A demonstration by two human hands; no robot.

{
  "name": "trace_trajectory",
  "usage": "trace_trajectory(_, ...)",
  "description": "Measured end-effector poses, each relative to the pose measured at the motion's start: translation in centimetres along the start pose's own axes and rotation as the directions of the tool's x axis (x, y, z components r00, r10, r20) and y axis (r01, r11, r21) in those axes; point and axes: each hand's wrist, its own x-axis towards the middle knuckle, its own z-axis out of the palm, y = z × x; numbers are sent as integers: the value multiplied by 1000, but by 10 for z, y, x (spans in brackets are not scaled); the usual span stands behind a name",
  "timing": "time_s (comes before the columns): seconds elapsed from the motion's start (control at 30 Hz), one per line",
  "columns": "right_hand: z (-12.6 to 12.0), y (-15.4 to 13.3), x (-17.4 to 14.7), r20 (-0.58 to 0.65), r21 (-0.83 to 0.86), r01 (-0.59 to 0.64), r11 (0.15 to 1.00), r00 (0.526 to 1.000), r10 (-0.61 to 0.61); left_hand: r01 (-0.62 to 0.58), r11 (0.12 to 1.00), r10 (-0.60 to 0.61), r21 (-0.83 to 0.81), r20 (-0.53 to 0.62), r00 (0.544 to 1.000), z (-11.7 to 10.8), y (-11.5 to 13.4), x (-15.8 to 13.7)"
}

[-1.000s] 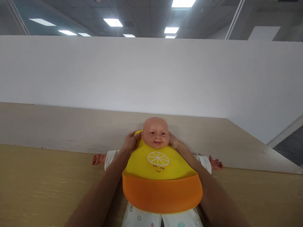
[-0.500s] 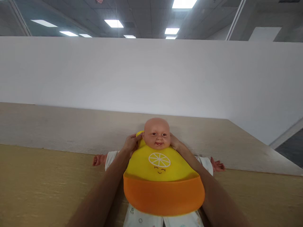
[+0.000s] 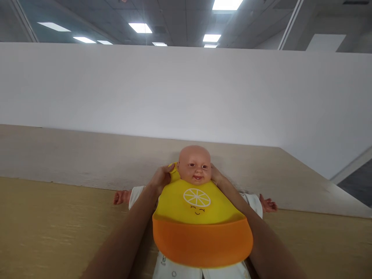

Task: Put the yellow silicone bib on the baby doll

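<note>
A bald baby doll (image 3: 194, 155) lies on its back, its arms spread to both sides. Over its chest is a yellow bib (image 3: 171, 201) with a white citrus slice, a smiling face and an orange catch pocket (image 3: 200, 242). My left hand (image 3: 161, 178) pinches the bib's neck strap (image 3: 174, 172) beside the doll's head. On the other side, my right hand (image 3: 216, 175) is curled in against the neck. Its fingertips are hidden behind the doll's head, and what they hold is out of sight.
The doll lies across a yellowish wood surface (image 3: 58, 224) and a paler board (image 3: 87, 155) behind it. A white partition (image 3: 174, 89) rises at the back, with glass above. At the far right the board's edge slants down to darker floor (image 3: 357, 186).
The doll's head and the bib have shifted slightly to the right in view. The strap end at my left hand is turned a little differently. Both hands stay beside the neck.
</note>
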Motion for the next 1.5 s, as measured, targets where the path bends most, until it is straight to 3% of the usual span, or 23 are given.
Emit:
trace_trajectory(0.17,0,8,6,-16,-8,1,1000,1000,-1,1,999,1,-35,57,998,1,2,-1)
trace_trajectory(0.6,-16,30,15,74,-87,195,977,979,-189,-163,987,163,5,5,987,1,0,-2)
trace_trajectory(0.73,-18,33,24,78,-133,160,978,986,-150,-105,994,104,31,38,994,6,1,-3)
trace_trajectory(0.9,-18,37,32,70,-58,77,995,995,-73,1,995,-4,103,28,1000,6,9,-1)
trace_trajectory(1.1,-17,35,25,63,-58,60,996,996,-56,-42,959,55,280,-39,998,7,17,-6)
trace_trajectory(1.23,-19,35,24,88,-41,100,994,992,-96,-77,915,83,397,4,997,2,18,-8)
trace_trajectory(1.33,-20,36,25,40,-71,69,995,997,-66,-98,851,139,516,-42,989,-6,17,-8)
trace_trajectory(1.43,-19,32,24,4,-74,12,997,1000,-12,-81,738,203,670,-105,974,-11,18,-8)
trace_trajectory(1.5,-16,28,21,0,-54,0,999,1000,0,-53,614,268,788,-144,953,-13,21,-7)
